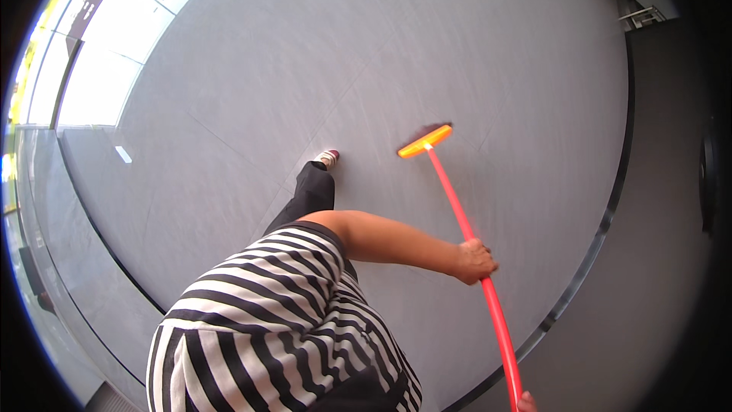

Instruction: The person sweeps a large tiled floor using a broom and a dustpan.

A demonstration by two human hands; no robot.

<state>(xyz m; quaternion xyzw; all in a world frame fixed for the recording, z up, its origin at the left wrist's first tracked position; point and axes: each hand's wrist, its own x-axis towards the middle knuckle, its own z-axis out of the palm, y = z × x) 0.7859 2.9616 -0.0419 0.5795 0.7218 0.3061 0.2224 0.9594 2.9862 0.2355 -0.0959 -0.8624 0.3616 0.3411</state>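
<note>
Red-handled broom [460, 217], orange head [425, 142] just right of frame centre | our left hand [476, 261] wraps the handle [497, 317] | our right hand [527, 402], lower edge: mostly cropped, we can't tell its grip

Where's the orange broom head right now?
In the head view, the orange broom head is slightly above and right of the picture's centre, at the far end of the red handle, to the right of the red-and-white shoe.
</note>
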